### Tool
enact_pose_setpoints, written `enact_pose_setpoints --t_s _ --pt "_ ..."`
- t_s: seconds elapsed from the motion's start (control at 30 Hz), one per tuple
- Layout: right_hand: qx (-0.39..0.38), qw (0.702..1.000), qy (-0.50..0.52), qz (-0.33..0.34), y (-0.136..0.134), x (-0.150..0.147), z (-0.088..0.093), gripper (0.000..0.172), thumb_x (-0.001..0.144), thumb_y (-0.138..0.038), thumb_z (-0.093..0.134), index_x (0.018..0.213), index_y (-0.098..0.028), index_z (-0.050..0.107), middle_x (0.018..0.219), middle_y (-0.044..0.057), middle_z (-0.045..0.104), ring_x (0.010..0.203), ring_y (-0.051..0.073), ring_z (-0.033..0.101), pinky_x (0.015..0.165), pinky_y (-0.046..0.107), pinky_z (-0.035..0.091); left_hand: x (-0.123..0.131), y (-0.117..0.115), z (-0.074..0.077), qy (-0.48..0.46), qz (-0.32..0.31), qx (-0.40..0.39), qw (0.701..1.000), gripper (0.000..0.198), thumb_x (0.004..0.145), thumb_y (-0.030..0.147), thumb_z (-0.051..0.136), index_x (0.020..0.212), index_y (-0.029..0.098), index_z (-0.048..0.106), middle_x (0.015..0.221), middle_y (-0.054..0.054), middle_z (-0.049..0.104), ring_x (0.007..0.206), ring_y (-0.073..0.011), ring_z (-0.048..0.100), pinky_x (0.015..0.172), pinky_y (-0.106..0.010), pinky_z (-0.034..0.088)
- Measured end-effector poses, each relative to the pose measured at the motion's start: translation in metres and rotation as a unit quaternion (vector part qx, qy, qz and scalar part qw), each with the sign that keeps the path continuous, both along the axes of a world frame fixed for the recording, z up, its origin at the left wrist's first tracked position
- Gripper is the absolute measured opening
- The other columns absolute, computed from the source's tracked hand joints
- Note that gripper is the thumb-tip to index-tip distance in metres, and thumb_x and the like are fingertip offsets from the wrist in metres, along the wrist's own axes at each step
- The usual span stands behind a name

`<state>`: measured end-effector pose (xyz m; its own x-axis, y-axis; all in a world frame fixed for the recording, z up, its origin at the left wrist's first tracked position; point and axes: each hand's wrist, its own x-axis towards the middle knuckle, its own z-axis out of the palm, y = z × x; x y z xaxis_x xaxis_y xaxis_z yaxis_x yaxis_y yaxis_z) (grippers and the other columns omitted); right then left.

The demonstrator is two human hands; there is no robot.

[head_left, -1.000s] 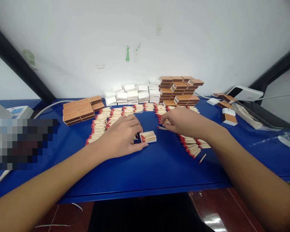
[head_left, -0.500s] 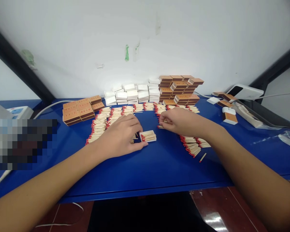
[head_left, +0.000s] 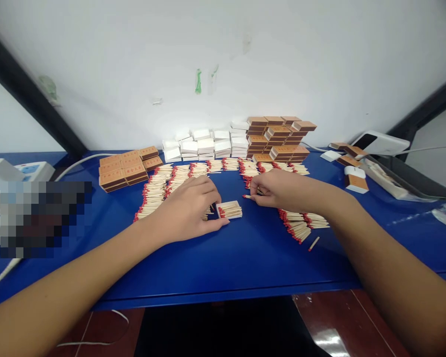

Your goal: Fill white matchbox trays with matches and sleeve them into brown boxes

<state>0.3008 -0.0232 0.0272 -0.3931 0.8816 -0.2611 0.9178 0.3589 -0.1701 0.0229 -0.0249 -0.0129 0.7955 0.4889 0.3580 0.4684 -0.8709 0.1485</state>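
A white matchbox tray (head_left: 229,209) lies on the blue table with several red-headed matches in it. My left hand (head_left: 193,206) is around its left end, thumb at the near edge and fingers at the far left corner, so it grips the tray. To the right, my right hand (head_left: 269,191) pinches a match (head_left: 247,197) whose red head points left toward the tray. Loose matches lie in piles on the left (head_left: 152,193) and under and beside my right hand (head_left: 297,225). One single match (head_left: 313,243) rests apart at the right.
White trays (head_left: 204,146) and brown matchbox sleeves (head_left: 277,139) are stacked along the wall. More brown boxes (head_left: 124,171) stand back left. A power strip (head_left: 33,171), a black tray (head_left: 412,178) and a white device (head_left: 379,142) flank them.
My right hand has drawn slightly away from the pile, and a match now shows between its fingertips. My left hand remains at the tray. The view has shifted slightly.
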Motion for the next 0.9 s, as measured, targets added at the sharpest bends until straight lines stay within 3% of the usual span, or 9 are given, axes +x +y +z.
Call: enact_pose_setpoints --t_s 0.27,0.67,0.77,0.9 --pt "0.018 0.999 -0.032 -0.007 -0.002 -0.007 -0.002 0.008 0.096 -0.028 0.067 0.094 -0.021 0.068 0.08 0.005 0.073 0.071 0.021 0.062 0.064 0.031 0.034 -0.001 0.001 -0.001 -0.005 -0.003 0.004 1.0 0.029 0.099 0.045 0.08 0.101 0.016 0.076 0.105 -0.01 0.076 0.108 -0.0299 0.069 0.101 -0.046 0.055" --pt "0.032 0.999 0.008 0.009 -0.004 -0.007 0.002 0.011 0.097 -0.028 0.063 0.086 -0.023 0.062 0.077 0.004 0.069 0.068 0.02 0.057 0.066 0.033 0.032 0.0 0.0 0.0 0.001 -0.001 0.001 1.0 0.03 0.099 0.046 0.08 0.102 0.016 0.076 0.106 -0.01 0.076 0.11 -0.0305 0.068 0.103 -0.046 0.055" --pt "0.028 0.999 0.029 0.011 -0.003 -0.004 0.0 0.017 0.1 -0.037 0.061 0.09 -0.023 0.063 0.078 0.004 0.07 0.067 0.02 0.057 0.065 0.034 0.032 0.0 -0.001 0.001 -0.001 -0.002 0.001 1.0 0.029 0.099 0.046 0.08 0.101 0.018 0.075 0.105 -0.01 0.076 0.109 -0.0303 0.068 0.102 -0.046 0.055" --pt "0.037 0.998 0.045 0.009 -0.001 0.002 -0.003 0.038 0.101 -0.06 0.06 0.105 -0.023 0.065 0.08 0.005 0.07 0.066 0.021 0.057 0.062 0.034 0.031 0.001 -0.002 0.002 -0.003 -0.002 -0.001 1.0 0.027 0.1 0.044 0.079 0.1 0.018 0.076 0.104 -0.01 0.075 0.107 -0.0302 0.068 0.101 -0.045 0.054"
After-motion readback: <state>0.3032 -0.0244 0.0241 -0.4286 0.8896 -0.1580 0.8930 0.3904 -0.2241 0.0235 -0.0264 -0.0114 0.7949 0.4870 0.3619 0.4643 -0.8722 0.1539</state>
